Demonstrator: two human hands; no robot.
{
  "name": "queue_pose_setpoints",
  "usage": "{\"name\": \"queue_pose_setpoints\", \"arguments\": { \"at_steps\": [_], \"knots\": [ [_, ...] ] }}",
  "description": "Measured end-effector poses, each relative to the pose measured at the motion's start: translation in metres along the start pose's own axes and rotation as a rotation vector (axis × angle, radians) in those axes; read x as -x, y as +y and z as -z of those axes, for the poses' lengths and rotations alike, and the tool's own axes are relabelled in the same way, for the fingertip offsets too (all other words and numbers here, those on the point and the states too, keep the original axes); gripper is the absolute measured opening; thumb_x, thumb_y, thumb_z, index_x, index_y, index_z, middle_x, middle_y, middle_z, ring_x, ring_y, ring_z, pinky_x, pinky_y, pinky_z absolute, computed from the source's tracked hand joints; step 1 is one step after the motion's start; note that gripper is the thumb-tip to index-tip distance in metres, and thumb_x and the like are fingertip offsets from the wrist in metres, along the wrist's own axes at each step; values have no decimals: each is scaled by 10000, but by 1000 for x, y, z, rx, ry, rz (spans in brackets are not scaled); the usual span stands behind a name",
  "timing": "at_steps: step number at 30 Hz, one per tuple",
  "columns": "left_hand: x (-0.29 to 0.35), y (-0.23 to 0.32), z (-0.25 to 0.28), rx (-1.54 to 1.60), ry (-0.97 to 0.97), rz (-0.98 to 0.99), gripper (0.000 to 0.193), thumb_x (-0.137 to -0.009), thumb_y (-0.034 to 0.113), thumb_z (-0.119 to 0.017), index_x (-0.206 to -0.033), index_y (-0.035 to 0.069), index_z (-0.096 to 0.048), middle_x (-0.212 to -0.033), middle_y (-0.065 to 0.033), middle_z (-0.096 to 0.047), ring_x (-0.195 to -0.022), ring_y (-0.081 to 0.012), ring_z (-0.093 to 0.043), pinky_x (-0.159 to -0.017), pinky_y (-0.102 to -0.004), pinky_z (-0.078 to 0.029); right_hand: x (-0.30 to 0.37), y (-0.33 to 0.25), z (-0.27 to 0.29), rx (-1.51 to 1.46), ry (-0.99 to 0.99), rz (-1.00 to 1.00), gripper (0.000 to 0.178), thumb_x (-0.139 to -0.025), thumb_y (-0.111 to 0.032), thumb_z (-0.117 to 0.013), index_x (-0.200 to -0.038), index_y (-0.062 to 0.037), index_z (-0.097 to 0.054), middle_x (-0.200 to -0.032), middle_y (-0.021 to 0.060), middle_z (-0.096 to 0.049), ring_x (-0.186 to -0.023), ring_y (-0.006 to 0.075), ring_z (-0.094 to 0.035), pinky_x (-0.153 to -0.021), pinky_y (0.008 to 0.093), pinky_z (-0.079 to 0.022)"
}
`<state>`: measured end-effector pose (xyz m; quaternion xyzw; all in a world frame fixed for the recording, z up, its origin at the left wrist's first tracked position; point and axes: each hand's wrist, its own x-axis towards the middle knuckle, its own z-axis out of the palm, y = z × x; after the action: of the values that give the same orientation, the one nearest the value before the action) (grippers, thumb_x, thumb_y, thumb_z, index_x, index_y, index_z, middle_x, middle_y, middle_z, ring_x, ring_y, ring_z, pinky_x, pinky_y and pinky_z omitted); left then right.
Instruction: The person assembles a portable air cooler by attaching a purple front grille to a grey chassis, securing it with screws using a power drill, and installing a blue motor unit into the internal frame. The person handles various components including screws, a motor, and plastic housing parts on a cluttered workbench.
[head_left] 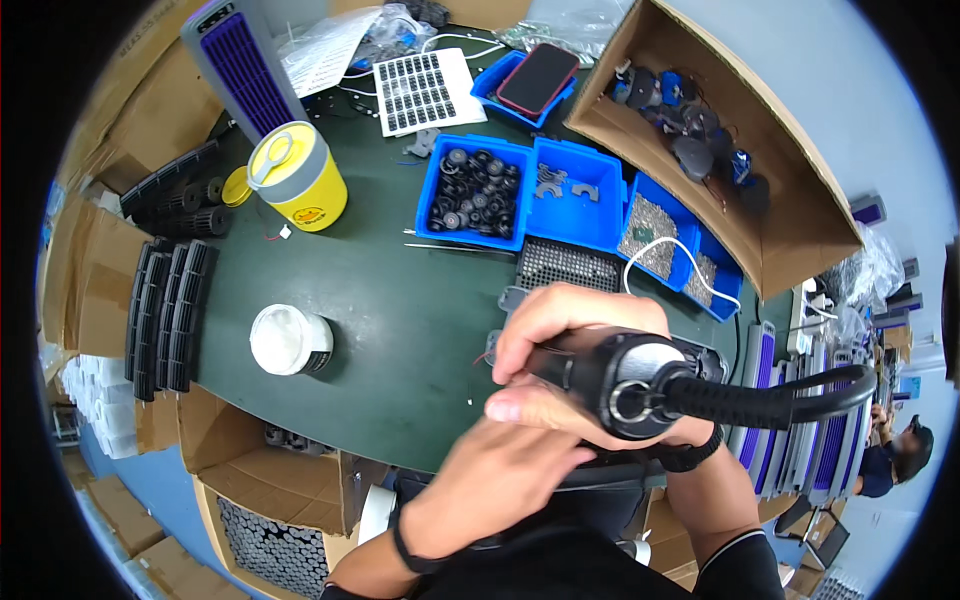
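My right hand (580,320) is closed around a black electric screwdriver (610,385), whose back end and thick cord (735,398) face up toward me. The tool's tip is hidden below the hand. Just under it lies my left hand (500,480), its fingers close together and curled beneath the right hand; whatever they hold is covered. Small grey plastic parts (512,298) show beside my right fingers, one with a thin red wire. Past the right hand sits a black perforated tray (568,264), partly covered.
Blue bins hold black wheel-like parts (475,190), grey clips (585,190) and small screws (650,235). A cardboard box (800,240) of motors stands far right. On the left are a white tub (285,340), a yellow canister (315,185) and black rollers (170,315). A phone (538,80) rests at the back.
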<state>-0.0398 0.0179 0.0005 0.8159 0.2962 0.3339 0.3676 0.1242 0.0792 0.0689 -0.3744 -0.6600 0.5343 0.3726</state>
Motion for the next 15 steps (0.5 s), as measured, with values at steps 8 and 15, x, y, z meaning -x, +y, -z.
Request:
{"name": "queue_pose_setpoints", "arguments": {
  "at_steps": [8, 15],
  "knots": [
    [58, -20, 33, 291, -108, 699, 777, -852, 399, -877, -1441, 19, -542, -1367, -180, -575, -868, -265, -757, -670, -363, -598, -2, 7, 1, -157, -5, 10, 248, -834, -56, -894, -986, -1, -707, -938, 78, -687, -862, 127, -676, -761, 262, -554],
    [65, -41, -8, 517, -81, 638, 631, -920, 212, -834, -1453, 45, -541, -1328, -120, -578, -675, -134, -634, -589, -266, -523, 3, -12, 4, -78, 16, 10, 282, -803, -111, -927, -979, -22, -726, -931, 68, -702, -830, 128, -669, -742, 263, -536]
  ]
}}
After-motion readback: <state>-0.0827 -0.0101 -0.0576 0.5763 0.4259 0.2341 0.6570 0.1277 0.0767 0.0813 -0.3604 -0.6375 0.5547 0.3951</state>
